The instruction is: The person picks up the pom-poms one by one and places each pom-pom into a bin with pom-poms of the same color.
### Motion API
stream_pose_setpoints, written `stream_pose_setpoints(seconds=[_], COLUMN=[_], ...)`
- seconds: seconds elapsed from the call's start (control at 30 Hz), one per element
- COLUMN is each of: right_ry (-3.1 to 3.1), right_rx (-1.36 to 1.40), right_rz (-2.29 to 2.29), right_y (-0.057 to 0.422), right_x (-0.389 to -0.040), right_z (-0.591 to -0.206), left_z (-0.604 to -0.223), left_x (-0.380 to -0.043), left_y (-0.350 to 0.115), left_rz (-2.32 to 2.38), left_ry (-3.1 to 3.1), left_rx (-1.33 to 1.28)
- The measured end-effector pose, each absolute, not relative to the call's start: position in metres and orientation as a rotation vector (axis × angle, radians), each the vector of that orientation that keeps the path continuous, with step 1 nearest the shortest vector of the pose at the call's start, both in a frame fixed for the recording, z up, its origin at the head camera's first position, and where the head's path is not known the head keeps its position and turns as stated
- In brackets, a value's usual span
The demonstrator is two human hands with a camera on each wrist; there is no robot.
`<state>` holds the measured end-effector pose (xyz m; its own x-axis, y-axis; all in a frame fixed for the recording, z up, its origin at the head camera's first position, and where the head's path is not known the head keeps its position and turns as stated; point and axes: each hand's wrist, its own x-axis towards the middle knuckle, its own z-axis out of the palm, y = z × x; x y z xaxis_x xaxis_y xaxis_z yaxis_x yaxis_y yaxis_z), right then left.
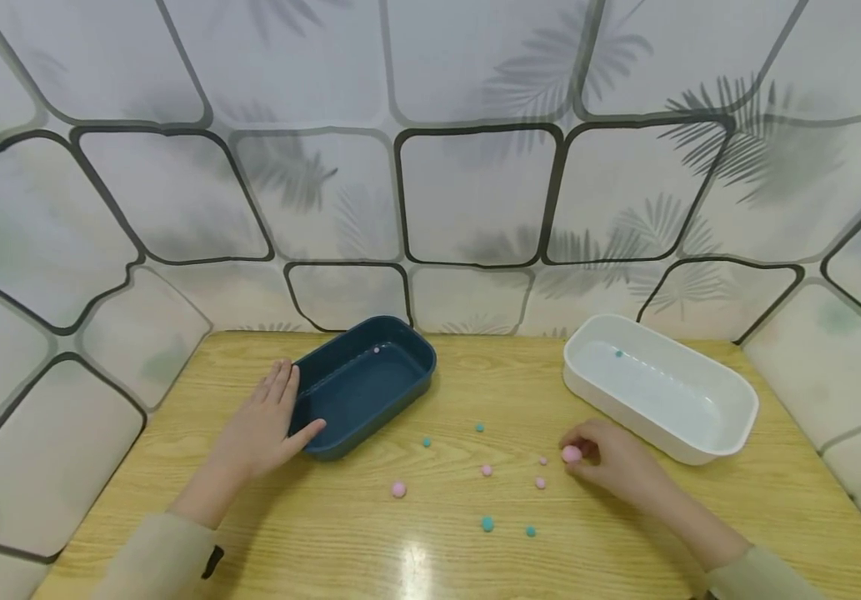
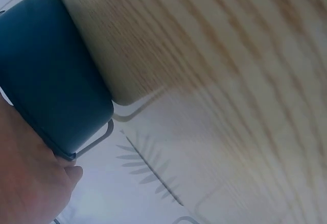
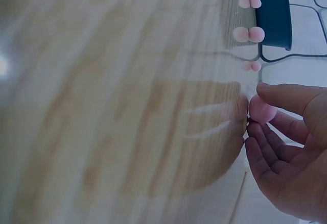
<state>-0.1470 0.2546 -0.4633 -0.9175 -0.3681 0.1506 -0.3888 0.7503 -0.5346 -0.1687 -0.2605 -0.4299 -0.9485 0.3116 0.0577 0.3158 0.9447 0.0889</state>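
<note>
My right hand (image 1: 618,464) pinches a pink ball (image 1: 571,454) between thumb and fingers, low at the tabletop. In the right wrist view the same pink ball (image 3: 263,109) sits under the thumb, other fingers curled below it. My left hand (image 1: 265,425) rests against the left end of a dark blue rectangular dish (image 1: 362,400), fingers straight along its side, thumb at the near rim. One small pink ball (image 1: 377,350) lies inside that dish. A white dish (image 1: 625,422) stands beyond the right hand with a small teal ball (image 1: 618,354) in it.
Between the dishes, several loose balls lie on the wooden table (image 1: 310,525): a larger pink ball (image 1: 398,489), smaller pink ones, a larger teal ball (image 1: 487,523) and smaller teal ones. Patterned cloth (image 1: 475,200) walls the table at the back and sides.
</note>
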Motion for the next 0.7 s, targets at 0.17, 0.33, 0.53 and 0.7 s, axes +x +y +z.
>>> stream_pose_setpoints(seconds=[0.17,0.33,0.53,0.7], right_ry=[-2.920,-2.904,-2.921,-2.887], right_rx=[0.599,0.585,0.569,0.619], right_rz=[0.892,0.886,0.966,0.992], right_y=[0.253,0.246,0.232,0.217], right_x=[-0.149,-0.152,-0.157,-0.166], right_z=[-0.461,-0.458,-0.445,-0.434], left_z=[-0.431,-0.432,-0.433,-0.431], left_x=[-0.169,-0.169,-0.169,-0.169], left_y=[-0.259,-0.259,-0.260,-0.259], left_rz=[-0.156,-0.153,-0.160,-0.159], left_ry=[-3.056,-3.046,-3.041,-3.044], left_rx=[-0.487,-0.489,-0.493,-0.493])
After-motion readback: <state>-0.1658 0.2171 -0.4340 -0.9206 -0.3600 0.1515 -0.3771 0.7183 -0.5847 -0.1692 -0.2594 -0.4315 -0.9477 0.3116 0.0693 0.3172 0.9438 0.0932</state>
